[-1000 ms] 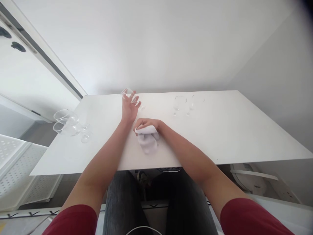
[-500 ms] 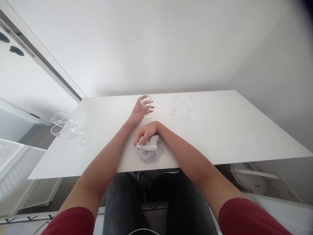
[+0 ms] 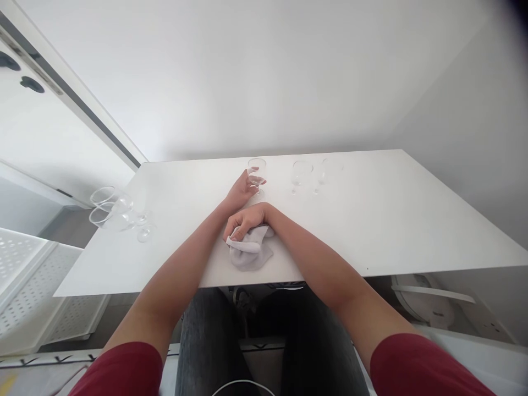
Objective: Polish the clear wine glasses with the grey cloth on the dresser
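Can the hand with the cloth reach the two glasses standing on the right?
Probably yes. The right hand rests on the cloth, and the two upright glasses stand farther back with only bare table between. It would need to stretch forward.

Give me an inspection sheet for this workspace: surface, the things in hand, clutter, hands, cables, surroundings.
Surface: white table, plain top, no spills seen.
Things in hand: upright stemmed glass at the far edge; crumpled white cloth near the front edge.
Clutter: two more upright glasses to the right of the held one; two glasses lying on their sides at the table's left edge.
Hands: left hand grips the stemmed glass with its fingers; right hand is closed on the cloth.
Cables: a thin white cord over the lap.
Surroundings: white wall behind, perforated white shelf at left.
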Available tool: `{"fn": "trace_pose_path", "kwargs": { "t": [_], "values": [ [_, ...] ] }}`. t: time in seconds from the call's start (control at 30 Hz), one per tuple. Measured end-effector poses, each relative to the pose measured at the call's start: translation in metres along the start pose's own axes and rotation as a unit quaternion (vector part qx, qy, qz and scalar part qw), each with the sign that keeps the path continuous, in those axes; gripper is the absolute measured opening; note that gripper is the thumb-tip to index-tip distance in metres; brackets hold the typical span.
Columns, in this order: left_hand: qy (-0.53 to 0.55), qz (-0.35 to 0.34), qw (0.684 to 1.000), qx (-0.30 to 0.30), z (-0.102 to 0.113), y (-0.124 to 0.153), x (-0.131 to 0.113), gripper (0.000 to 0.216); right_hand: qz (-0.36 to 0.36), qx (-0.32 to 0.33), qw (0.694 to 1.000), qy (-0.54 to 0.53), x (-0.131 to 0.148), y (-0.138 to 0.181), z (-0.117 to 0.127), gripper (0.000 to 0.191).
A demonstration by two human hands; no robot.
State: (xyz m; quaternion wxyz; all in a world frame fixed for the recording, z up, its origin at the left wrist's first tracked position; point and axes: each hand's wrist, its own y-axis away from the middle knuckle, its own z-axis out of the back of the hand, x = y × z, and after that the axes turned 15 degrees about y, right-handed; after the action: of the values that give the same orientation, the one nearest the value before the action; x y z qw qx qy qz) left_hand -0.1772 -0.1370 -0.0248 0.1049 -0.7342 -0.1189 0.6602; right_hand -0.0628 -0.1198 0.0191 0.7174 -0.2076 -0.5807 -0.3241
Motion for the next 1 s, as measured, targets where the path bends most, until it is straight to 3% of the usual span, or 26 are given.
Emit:
{"fn": "trace_pose_path", "kwargs": {
  "t": [0.17, 0.27, 0.47, 0.67, 1.0],
  "values": [
    [-0.225, -0.014, 0.966, -0.124, -0.007, 0.003, -0.006, 0.043, -0.011, 0.0, 1.0, 0.004, -0.002, 0.0, 0.002, 0.046],
    [-0.302, -0.008, 0.943, -0.142, -0.011, 0.003, -0.011, 0.035, -0.005, -0.005, 1.0, 0.005, -0.002, 0.0, 0.001, 0.045],
    [-0.322, 0.011, 0.945, -0.056, -0.017, 0.002, -0.014, 0.018, 0.012, -0.009, 1.0, -0.001, -0.004, 0.0, 0.001, 0.049],
    [-0.368, 0.002, 0.929, -0.037, -0.016, -0.002, -0.016, 0.005, 0.021, 0.014, 1.0, -0.006, -0.012, -0.002, 0.007, 0.051],
    [-0.299, -0.024, 0.949, 0.097, -0.019, 0.004, -0.02, 0.018, 0.027, 0.017, 0.999, 0.012, 0.005, -0.012, -0.003, 0.047]
  ]
}}
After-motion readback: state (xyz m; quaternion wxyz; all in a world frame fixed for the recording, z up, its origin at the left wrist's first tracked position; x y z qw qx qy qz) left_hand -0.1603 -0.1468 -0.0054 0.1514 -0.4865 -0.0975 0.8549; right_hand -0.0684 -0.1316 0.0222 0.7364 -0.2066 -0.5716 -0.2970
